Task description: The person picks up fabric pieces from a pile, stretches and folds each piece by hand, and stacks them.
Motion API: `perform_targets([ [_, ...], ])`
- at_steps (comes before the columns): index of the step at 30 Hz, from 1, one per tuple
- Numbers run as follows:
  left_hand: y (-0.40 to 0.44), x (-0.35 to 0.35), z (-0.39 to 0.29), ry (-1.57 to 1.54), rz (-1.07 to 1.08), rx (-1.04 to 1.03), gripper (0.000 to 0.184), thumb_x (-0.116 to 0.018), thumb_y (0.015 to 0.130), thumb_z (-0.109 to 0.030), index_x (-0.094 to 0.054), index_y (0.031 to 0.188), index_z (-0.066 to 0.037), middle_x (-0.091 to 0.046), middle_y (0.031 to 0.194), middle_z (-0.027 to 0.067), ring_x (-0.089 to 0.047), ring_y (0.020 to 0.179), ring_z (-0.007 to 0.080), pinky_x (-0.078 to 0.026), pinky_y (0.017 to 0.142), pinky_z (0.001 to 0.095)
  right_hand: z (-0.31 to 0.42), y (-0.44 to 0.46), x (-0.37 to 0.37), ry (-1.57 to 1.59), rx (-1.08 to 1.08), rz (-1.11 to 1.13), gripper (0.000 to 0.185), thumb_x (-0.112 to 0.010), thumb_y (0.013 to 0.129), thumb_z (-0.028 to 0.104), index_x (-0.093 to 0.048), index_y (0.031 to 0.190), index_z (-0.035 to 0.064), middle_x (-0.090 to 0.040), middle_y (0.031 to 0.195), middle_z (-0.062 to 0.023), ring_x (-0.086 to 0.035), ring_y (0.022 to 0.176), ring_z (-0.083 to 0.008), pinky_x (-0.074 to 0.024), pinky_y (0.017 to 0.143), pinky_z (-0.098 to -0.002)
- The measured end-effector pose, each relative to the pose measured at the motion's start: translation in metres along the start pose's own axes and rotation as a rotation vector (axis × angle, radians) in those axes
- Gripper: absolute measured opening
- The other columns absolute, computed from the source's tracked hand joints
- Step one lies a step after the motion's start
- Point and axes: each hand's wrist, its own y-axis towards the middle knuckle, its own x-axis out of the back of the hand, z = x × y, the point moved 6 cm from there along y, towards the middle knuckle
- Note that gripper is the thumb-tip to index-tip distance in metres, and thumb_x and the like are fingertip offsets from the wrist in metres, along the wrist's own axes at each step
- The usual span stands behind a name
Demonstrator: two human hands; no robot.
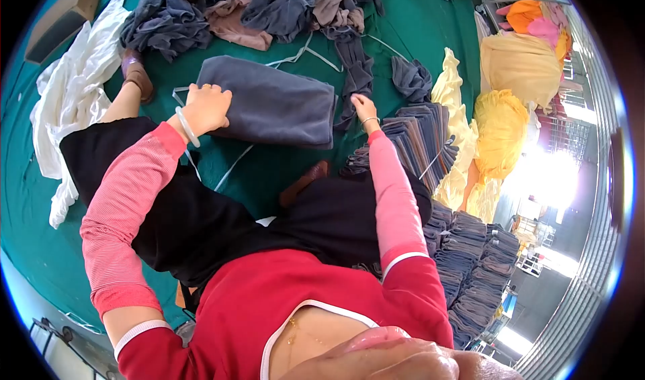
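Observation:
A thick bundle of folded dark grey cloth (pixel 275 101) lies on the green sheet in front of my knees. My left hand (pixel 207 108) grips its left end, fingers curled on top and thumb on the near side. A pale strap (pixel 232 168) runs beneath the bundle, with loose ends showing on both sides. Past the bundle's right end, my right hand (pixel 365 109) pinches a loose, crumpled dark grey cloth (pixel 353 68). The fingertips partly hide where it is held.
Loose grey and brown cloths (pixel 282 7) heap at the far side. Folded stacks (pixel 410 138) stand right of my knee, with more piles (pixel 470 266) behind. Yellow cloth bundles (pixel 502 128) lie further right. White cloth (pixel 74 105) and a brown block (pixel 64 21) are at left.

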Motion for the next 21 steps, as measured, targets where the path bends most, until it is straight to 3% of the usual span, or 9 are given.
perform_targets([
  [5, 0.009, 0.013, -0.011, -0.018, 0.003, -0.039, 0.045, -0.070, 0.071, -0.034, -0.056, 0.104, -0.007, -0.062, 0.097, 0.0120, -0.059, 0.095, 0.0316, -0.042, 0.084, 0.0479, -0.133, 0.002, -0.077, 0.238, -0.311, -0.085, 0.044, -0.068, 0.071, 0.037, -0.065, 0.110, 0.0171, -0.063, 0.111, -0.0096, -0.058, 0.105, -0.0262, -0.0411, 0.094, -0.0327],
  [8, 0.016, 0.019, -0.014, -0.041, 0.011, -0.023, 0.039, -0.067, 0.075, -0.036, -0.058, 0.100, -0.007, -0.063, 0.095, 0.0128, -0.060, 0.093, 0.0318, -0.044, 0.081, 0.0455, -0.168, -0.008, -0.116, -0.063, -0.504, -0.040, 0.055, -0.066, 0.066, 0.052, -0.060, 0.116, 0.0282, -0.056, 0.123, -0.0135, -0.045, 0.120, -0.0323, -0.0307, 0.102, -0.0393],
  [9, 0.018, 0.018, -0.013, -0.055, 0.024, -0.015, 0.038, -0.066, 0.075, -0.036, -0.059, 0.099, -0.007, -0.063, 0.094, 0.0129, -0.060, 0.093, 0.0317, -0.044, 0.081, 0.0449, -0.167, -0.002, -0.117, -0.057, -0.477, -0.002, 0.046, -0.067, 0.068, 0.045, -0.066, 0.103, 0.0154, -0.062, 0.109, -0.0173, -0.053, 0.110, -0.0330, -0.0346, 0.097, -0.0407],
  [11, 0.021, 0.020, -0.012, -0.037, -0.004, -0.023, 0.036, -0.066, 0.076, -0.036, -0.061, 0.095, -0.006, -0.064, 0.091, 0.0130, -0.061, 0.090, 0.0321, -0.045, 0.079, 0.0438, -0.137, 0.003, -0.090, 0.289, -0.703, -0.085, 0.034, -0.067, 0.071, 0.015, -0.064, 0.100, -0.0034, -0.064, 0.097, -0.0110, -0.058, 0.090, -0.0205, -0.0435, 0.081, -0.0345],
  [12, 0.022, 0.021, -0.013, -0.032, -0.009, -0.028, 0.036, -0.066, 0.076, -0.036, -0.061, 0.094, -0.006, -0.065, 0.090, 0.0131, -0.062, 0.089, 0.0324, -0.046, 0.078, 0.0436, -0.103, 0.007, -0.068, 0.567, -0.685, -0.161, 0.024, -0.065, 0.070, 0.011, -0.066, 0.091, -0.0020, -0.063, 0.085, -0.0075, -0.057, 0.077, -0.0205, -0.0442, 0.073, -0.0355],
  [14, 0.024, 0.027, -0.016, -0.074, -0.043, -0.047, 0.035, -0.066, 0.076, -0.036, -0.062, 0.091, -0.005, -0.065, 0.087, 0.0151, -0.062, 0.086, 0.0334, -0.047, 0.076, 0.0434, -0.072, 0.057, -0.032, 0.716, -0.354, -0.149, 0.023, -0.066, 0.069, 0.012, -0.066, 0.088, -0.0004, -0.063, 0.084, -0.0055, -0.057, 0.076, -0.0187, -0.0445, 0.071, -0.0323],
  [15, 0.024, 0.033, -0.018, -0.121, -0.061, -0.059, 0.035, -0.066, 0.076, -0.036, -0.062, 0.092, -0.005, -0.065, 0.087, 0.0157, -0.062, 0.087, 0.0336, -0.047, 0.076, 0.0434, -0.031, 0.062, -0.007, 0.682, -0.358, -0.121, 0.023, -0.063, 0.074, 0.014, -0.067, 0.092, -0.0005, -0.064, 0.088, -0.0055, -0.059, 0.080, -0.0176, -0.0454, 0.074, -0.0310],
  [17, 0.024, 0.047, -0.022, -0.213, -0.097, -0.085, 0.036, -0.065, 0.076, -0.036, -0.063, 0.093, -0.004, -0.065, 0.087, 0.0170, -0.062, 0.087, 0.0339, -0.047, 0.077, 0.0435, 0.046, 0.082, 0.036, 0.619, -0.006, 0.023, 0.025, -0.056, 0.082, 0.013, -0.065, 0.100, -0.0018, -0.065, 0.098, -0.0069, -0.059, 0.091, -0.0179, -0.0439, 0.084, -0.0294],
  [21, 0.040, 0.061, -0.019, -0.386, -0.323, -0.143, 0.053, -0.064, 0.077, -0.035, -0.052, 0.118, -0.004, -0.062, 0.102, 0.0204, -0.058, 0.096, 0.0355, -0.045, 0.083, 0.0424, 0.212, 0.033, 0.111, 0.498, 0.355, 0.202, 0.033, -0.049, 0.091, 0.016, -0.058, 0.115, -0.0046, -0.055, 0.122, -0.0094, -0.045, 0.118, -0.0178, -0.0285, 0.102, -0.0276],
])
